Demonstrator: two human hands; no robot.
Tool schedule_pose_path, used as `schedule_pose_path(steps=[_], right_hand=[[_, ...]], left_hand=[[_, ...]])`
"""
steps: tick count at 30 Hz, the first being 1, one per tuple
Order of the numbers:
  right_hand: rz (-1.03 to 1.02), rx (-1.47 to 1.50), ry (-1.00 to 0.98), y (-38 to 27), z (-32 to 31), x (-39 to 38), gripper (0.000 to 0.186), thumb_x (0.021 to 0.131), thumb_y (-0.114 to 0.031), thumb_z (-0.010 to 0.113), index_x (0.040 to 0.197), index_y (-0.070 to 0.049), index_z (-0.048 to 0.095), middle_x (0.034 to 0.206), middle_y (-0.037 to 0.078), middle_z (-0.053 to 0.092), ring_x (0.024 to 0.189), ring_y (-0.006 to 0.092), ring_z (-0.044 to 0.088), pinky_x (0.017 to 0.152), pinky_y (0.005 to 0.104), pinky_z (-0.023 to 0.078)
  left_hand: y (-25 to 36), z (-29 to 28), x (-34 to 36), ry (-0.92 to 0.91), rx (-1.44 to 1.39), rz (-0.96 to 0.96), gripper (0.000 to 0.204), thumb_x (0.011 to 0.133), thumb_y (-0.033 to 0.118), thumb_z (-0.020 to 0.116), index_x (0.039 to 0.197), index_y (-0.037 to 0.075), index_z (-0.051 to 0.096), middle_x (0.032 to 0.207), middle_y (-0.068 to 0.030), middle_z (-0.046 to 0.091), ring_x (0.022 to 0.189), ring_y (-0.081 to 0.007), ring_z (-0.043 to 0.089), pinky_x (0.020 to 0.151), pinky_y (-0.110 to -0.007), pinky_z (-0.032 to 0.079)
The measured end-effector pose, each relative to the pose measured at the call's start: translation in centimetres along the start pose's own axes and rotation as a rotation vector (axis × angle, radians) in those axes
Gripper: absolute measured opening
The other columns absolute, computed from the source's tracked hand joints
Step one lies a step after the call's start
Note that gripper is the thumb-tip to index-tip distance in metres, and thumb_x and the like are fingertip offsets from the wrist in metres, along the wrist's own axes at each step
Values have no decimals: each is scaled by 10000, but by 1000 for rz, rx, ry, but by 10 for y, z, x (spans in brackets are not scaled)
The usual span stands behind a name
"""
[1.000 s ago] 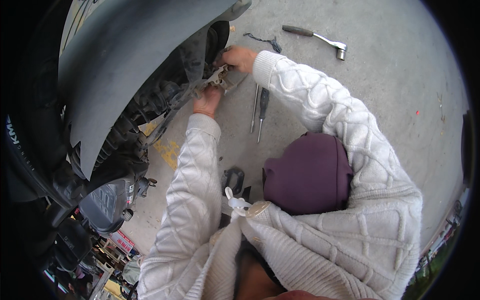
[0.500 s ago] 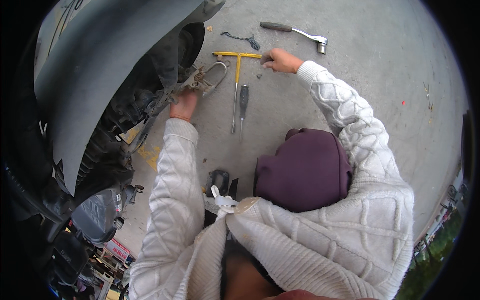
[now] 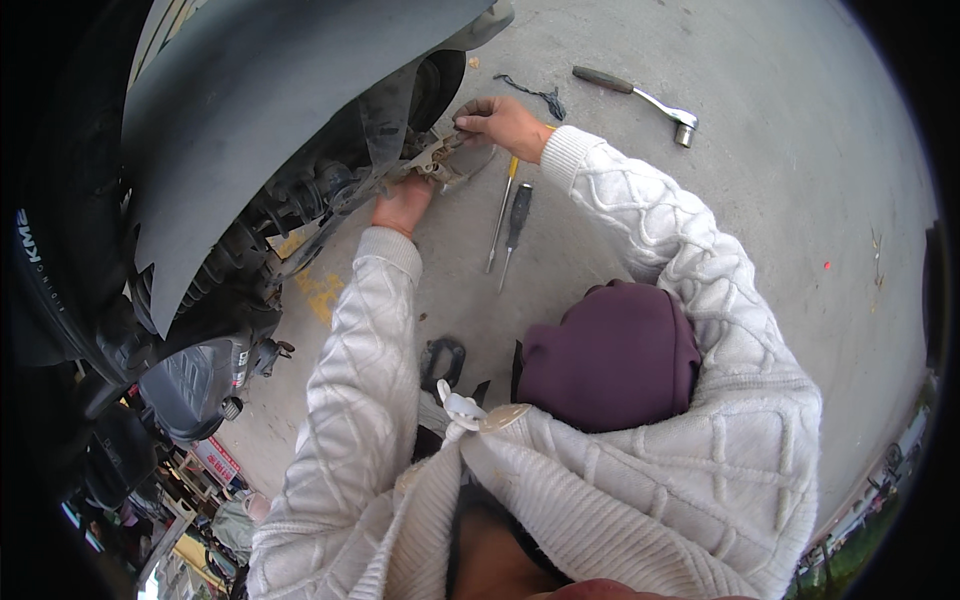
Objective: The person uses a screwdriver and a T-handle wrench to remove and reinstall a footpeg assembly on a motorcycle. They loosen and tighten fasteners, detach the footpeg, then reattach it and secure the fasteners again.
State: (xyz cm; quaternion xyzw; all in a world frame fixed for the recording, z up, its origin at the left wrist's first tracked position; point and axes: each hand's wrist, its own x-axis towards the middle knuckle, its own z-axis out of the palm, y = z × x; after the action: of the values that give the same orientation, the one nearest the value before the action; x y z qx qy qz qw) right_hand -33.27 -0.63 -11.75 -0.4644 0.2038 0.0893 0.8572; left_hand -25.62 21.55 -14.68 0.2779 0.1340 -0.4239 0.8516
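My left hand [image 3: 403,205] grips a rusty metal bracket [image 3: 434,160] low on the side of a dark scooter, with its fingers mostly hidden behind the metal. My right hand [image 3: 508,128] is at the bracket's outer end, thumb and fingers pinched together. Whatever sits in that pinch is too small to make out. A bent metal rod [image 3: 462,181] juts from the bracket below the right hand. Beneath that hand lies a yellow T-handle wrench [image 3: 513,168], its crossbar largely covered. Beside it a dark-handled screwdriver [image 3: 519,215] rests on the concrete.
The scooter's grey body panel [image 3: 290,110] overhangs the left side, above a coil spring [image 3: 205,265] and a dark engine cover [image 3: 188,388]. A ratchet wrench with a socket [image 3: 650,104] and a black cord [image 3: 535,92] lie on the far floor. My purple-clad knee [image 3: 610,355] is bent on the right.
My right hand has moved left from the T-handle wrench's crossbar to the bracket's end. The left hand stays at the bracket. The whole view has shifted somewhat.
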Motion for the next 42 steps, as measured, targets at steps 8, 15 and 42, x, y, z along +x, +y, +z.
schedule_pose_path(steps=[8, 15, 42], right_hand=[[-99, -255, -99, 4, 21, 36, 237, 827, -43, 643, 1047, 41, 620, 949, 83, 663, 868, 149, 616, 794, 275, 494], [-208, -621, -213, -11, 15, 36, 237, 832, -81, 637, 1045, 24, 638, 918, 112, 680, 814, 161, 637, 761, 279, 510], [40, -793, -269, -26, 26, 36, 452, 938, -423, 450, 1102, -23, 581, 756, 37, 550, 658, 138, 466, 607, 282, 402]], left_hand=[[-2, 5, -5, -11, -86, -8, 378, 942, 251, 453, 1243, 24, 483, 1316, -122, 467, 1192, -285, 427, 1014, -418, 348], [-4, 4, -8, -2, -48, 28, 385, 931, 259, 482, 1239, 27, 485, 1311, -122, 474, 1186, -291, 442, 1018, -433, 360], [-6, 4, -7, 93, -42, 53, 393, 930, 291, 484, 1252, 66, 490, 1324, -93, 475, 1192, -279, 442, 1013, -425, 353]])
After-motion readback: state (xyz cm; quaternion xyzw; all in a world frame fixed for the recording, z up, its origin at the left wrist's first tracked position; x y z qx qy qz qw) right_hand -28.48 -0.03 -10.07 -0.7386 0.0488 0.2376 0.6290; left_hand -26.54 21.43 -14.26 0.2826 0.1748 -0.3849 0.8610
